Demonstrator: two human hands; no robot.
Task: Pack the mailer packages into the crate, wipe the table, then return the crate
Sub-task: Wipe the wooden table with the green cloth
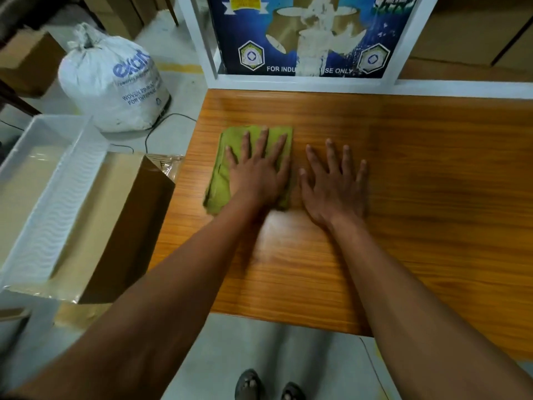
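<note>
**Inspector:** State of the hands?

**Assistant:** The left hand point(258, 171) lies flat, fingers straight and spread, pressing on the green cloth point(225, 168). The right hand point(334, 186) is likewise flat with straight fingers, palm down on the bare wooden table point(418, 174), just beside the cloth's right edge. Neither holds anything.

**Inspector:** Position of the cloth against the edges?

**Assistant:** Folded, on the left part of the top, near the left edge but not over it, and clear of the far edge, where a white frame point(302, 82) stands against the table. To the right of the right hand the wood shows bare as far as the picture's border.

**Inspector:** The crate?

**Assistant:** The white crate point(54, 180) stands off the table, left of it, with brown mailer packages point(121, 215) leaning in and against it. A white sack point(112, 82) sits on the floor behind, well apart from the table's corner.
</note>
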